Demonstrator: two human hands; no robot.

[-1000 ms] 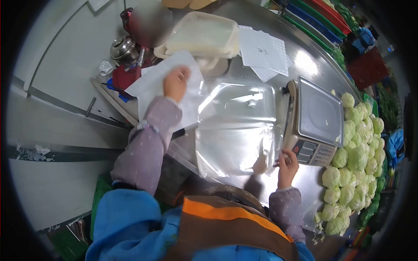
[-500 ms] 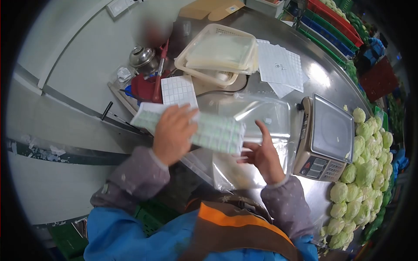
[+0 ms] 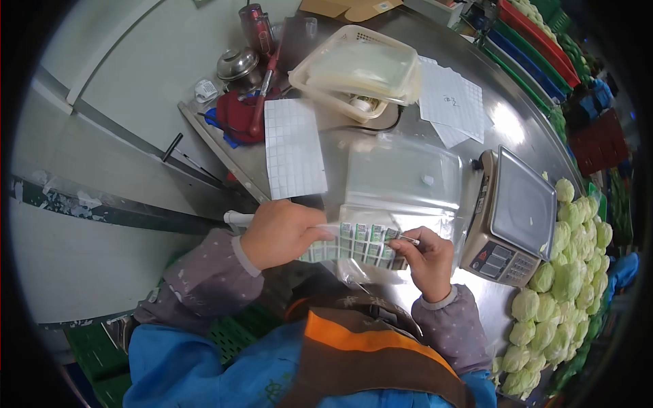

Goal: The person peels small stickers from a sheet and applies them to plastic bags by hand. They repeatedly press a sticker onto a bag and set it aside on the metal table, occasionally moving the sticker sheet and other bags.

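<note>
A sheet of small green-and-white labels (image 3: pixel 367 234) is held up between my two hands, above the near edge of the steel table. My left hand (image 3: pixel 282 234) is closed round the sheet's left part, where it looks rolled or folded. At the right end, my right hand (image 3: pixel 425 255) pinches the sheet between thumb and fingertips. Behind it lie clear plastic bags (image 3: pixel 405 173) in a flat stack. A white label sheet (image 3: pixel 294 148) lies flat beyond my left hand.
A digital scale (image 3: pixel 520 204) stands right of the bags, beside piled cabbages (image 3: pixel 568 279). Farther back are a cream basket (image 3: pixel 320 88) holding plastic bags, white papers (image 3: pixel 452 102), a metal pot (image 3: pixel 238 64) and a red-handled tool (image 3: pixel 262 102). Stacked crates (image 3: pixel 537 44) stand at upper right.
My right hand has gone from spread fingers to pinching the sheet's end. The sheet has moved nearer to my body and its green labels show clearly. More of the flat white sheet is visible.
</note>
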